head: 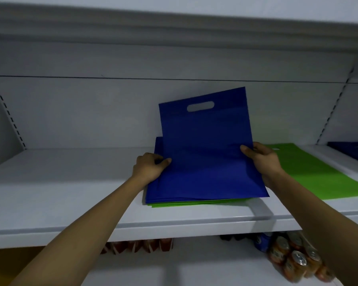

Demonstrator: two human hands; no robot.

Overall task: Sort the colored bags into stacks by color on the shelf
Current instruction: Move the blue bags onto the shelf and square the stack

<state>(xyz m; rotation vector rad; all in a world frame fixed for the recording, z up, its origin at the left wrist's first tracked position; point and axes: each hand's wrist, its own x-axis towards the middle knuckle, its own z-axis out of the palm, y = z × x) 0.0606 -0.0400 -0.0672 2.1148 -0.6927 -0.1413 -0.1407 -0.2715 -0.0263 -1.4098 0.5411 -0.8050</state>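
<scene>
The blue bag [207, 141] stands tilted up over a blue-and-green pile [194, 203] on the white shelf [70, 193]. The left hand [148, 168] at its 9 o'clock and the right hand [262, 159] at 3 o'clock each pinch a side edge, thumbs in front. It looks light, thin and floppy, so gripping both edges should keep it flat.

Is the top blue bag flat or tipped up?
Tipped up. The top blue bag stands off the pile at its handle end; left hand and right hand grip its sides.
</scene>
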